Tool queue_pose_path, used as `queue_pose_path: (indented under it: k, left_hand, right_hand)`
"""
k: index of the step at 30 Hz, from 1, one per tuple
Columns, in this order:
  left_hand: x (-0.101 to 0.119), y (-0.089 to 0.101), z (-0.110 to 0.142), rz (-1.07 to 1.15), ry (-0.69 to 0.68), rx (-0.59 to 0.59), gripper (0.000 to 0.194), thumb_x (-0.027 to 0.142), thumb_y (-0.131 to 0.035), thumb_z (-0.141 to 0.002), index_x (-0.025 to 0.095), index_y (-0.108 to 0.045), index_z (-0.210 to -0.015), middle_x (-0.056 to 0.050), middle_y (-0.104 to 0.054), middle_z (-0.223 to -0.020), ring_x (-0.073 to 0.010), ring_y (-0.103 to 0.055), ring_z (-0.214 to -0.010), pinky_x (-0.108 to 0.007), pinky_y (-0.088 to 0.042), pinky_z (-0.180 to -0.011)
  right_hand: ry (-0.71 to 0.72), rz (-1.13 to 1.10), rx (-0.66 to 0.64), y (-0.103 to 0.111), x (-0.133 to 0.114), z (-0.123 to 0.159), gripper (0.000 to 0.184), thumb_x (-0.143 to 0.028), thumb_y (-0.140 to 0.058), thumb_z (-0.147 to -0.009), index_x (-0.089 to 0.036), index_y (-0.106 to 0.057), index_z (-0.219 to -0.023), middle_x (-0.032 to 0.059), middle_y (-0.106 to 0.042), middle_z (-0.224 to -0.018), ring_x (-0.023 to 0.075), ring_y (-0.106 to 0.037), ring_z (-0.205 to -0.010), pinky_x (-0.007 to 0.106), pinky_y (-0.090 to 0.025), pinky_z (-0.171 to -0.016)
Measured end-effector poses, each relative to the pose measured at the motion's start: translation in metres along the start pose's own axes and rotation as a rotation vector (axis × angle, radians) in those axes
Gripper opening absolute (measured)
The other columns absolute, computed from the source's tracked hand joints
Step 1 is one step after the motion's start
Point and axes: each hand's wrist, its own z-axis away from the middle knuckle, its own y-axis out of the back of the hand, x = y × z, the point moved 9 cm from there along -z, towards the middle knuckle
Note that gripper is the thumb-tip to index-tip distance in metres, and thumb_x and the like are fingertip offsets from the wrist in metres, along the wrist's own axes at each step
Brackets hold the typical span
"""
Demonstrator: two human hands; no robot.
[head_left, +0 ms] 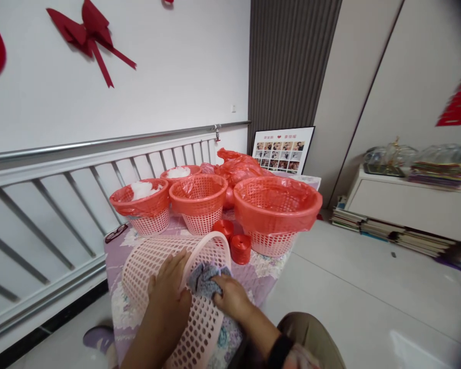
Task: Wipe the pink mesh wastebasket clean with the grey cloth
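A pink lattice basket (149, 266) lies on its side on the cloth-covered table (261, 274) in front of me. My left hand (169, 294) rests flat on its outer wall, fingers spread toward the rim. My right hand (230, 296) is closed on a grey cloth (203, 279) pressed against the basket's rim and inside. Two red ribbon spools (240, 248) stand just beyond the basket.
Several pink baskets lined with red plastic bags stand further back: a large one (276, 205) at right, a middle one (198, 197), one at left (142, 205). Glasses (116, 233) lie at the table's left edge. A railing (61, 205) runs along the left. Stacked books (388, 230) lie on the floor.
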Motion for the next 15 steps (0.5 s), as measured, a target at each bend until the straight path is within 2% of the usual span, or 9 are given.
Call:
queue_pose_path:
  k: [4,7,9,13,15]
  left_hand:
    - [-0.01,-0.001,-0.003,0.018,-0.001,0.012,0.069,0.008,-0.041,-0.074,0.016,-0.049,-0.142,-0.012,-0.049,-0.153,-0.0297,-0.036,-0.148,-0.061,-0.022,-0.122]
    - [-0.017,-0.001,-0.003,0.071,-0.006,0.024,0.063,0.011,-0.042,-0.079,0.019,-0.05,-0.141,-0.01,-0.049,-0.154,-0.0298,-0.035,-0.148,-0.062,-0.021,-0.122]
    - [-0.022,0.005,0.001,0.156,-0.002,0.073,0.054,0.018,-0.044,-0.086,0.019,-0.05,-0.14,-0.011,-0.049,-0.153,-0.0286,-0.036,-0.147,-0.06,-0.023,-0.123]
    - [-0.035,0.017,0.033,0.325,0.003,0.27,0.049,0.037,-0.048,-0.095,0.02,-0.045,-0.141,-0.013,-0.043,-0.156,-0.0255,-0.035,-0.148,-0.053,-0.025,-0.125]
    - [-0.049,0.012,0.06,0.351,0.013,0.37,0.053,0.037,-0.043,-0.097,0.026,-0.035,-0.148,-0.01,-0.032,-0.163,-0.0262,-0.027,-0.152,-0.055,-0.02,-0.126]
  right_hand:
    - [-0.045,-0.179,-0.074,-0.029,-0.027,0.025,0.035,-0.011,-0.054,-0.07,-0.022,-0.074,-0.097,0.0026,-0.077,-0.095,0.0194,-0.071,-0.089,0.025,-0.053,-0.081]
    - [-0.097,-0.273,-0.085,-0.037,-0.036,0.033,0.034,-0.011,-0.054,-0.069,-0.021,-0.074,-0.095,0.0039,-0.078,-0.096,0.0219,-0.072,-0.089,0.028,-0.054,-0.08]
    - [-0.13,-0.301,-0.064,-0.039,-0.035,0.035,0.034,-0.01,-0.054,-0.067,-0.019,-0.074,-0.092,0.0061,-0.078,-0.096,0.0246,-0.072,-0.089,0.031,-0.054,-0.08]
    - [-0.133,-0.366,-0.018,-0.039,-0.031,0.036,0.033,-0.008,-0.055,-0.065,-0.019,-0.074,-0.09,0.007,-0.077,-0.094,0.0261,-0.072,-0.091,0.032,-0.053,-0.082]
    - [-0.128,-0.364,0.001,-0.038,-0.029,0.037,0.031,-0.009,-0.055,-0.065,-0.019,-0.074,-0.088,0.0067,-0.077,-0.093,0.0265,-0.071,-0.092,0.033,-0.053,-0.083]
